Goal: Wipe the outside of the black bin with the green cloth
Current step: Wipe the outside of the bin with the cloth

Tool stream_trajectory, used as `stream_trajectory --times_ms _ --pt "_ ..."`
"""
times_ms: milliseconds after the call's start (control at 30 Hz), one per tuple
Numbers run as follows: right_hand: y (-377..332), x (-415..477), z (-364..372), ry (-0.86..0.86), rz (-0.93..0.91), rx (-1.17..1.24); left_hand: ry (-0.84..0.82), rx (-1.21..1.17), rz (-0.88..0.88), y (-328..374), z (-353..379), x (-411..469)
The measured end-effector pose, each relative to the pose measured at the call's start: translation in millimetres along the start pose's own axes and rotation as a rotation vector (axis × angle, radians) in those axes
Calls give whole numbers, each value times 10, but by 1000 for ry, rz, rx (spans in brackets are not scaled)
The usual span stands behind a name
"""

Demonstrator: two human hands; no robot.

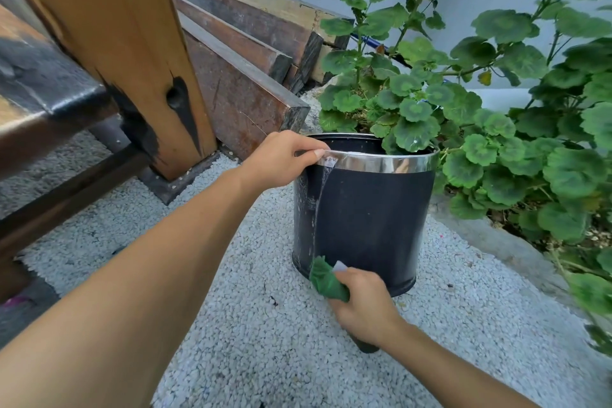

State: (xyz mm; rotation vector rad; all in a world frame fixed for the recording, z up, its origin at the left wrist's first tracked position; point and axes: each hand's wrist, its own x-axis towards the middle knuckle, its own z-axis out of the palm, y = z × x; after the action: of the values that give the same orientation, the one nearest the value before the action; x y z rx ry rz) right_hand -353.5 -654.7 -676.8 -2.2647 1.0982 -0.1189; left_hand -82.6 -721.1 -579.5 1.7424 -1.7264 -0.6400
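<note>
On a pale gravel floor [251,325] stood the black bin [367,219], upright. At its shiny rim, the left hand [281,159] made a closed grip, fingers curled over the edge. Low against the bin's outer wall, the right hand [364,305] held a closed grip around the bunched green cloth [326,280], which touched the bin near its base. Beyond both grips grew a leafy plant [480,103].

Black bin [371,209], green cloth [326,281]
</note>
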Motion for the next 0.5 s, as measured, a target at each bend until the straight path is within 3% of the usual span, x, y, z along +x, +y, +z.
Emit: stream_trajectory --times_ms 233,333,400,500 --pt "-148 39 -1264 225 85 682 -150 125 103 109 -99 -54" --pt "-226 103 -1685 306 40 675 -277 209 183 127 -197 -115" --pt "-207 96 -1842 198 36 528 -339 287 275 155 -229 -162" --pt "-206 -16 -1875 -129 51 326 -428 367 412 190 -219 -244"
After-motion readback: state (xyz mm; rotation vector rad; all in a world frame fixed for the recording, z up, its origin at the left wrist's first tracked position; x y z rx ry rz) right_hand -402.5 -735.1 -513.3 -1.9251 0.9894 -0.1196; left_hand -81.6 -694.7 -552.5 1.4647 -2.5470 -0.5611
